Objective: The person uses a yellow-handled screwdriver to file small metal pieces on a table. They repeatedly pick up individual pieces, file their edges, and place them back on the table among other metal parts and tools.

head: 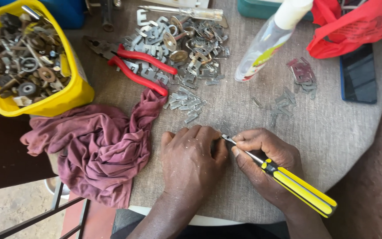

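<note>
My left hand (191,159) rests knuckles-up on the round grey table (332,132), its fingers curled over something small that stays hidden beneath them. My right hand (266,159) grips a screwdriver (297,186) with a yellow and black handle; the metal shaft points up-left and its tip meets the fingertips of my left hand. Both hands lie close together near the table's front edge.
A maroon cloth (98,146) lies to the left. Red-handled pliers (133,66) sit by a heap of small metal pieces (182,48). A yellow tub (27,57) of rusty hardware is far left. A plastic bottle (266,44), red bag (354,26) and dark phone (359,75) are at the back right.
</note>
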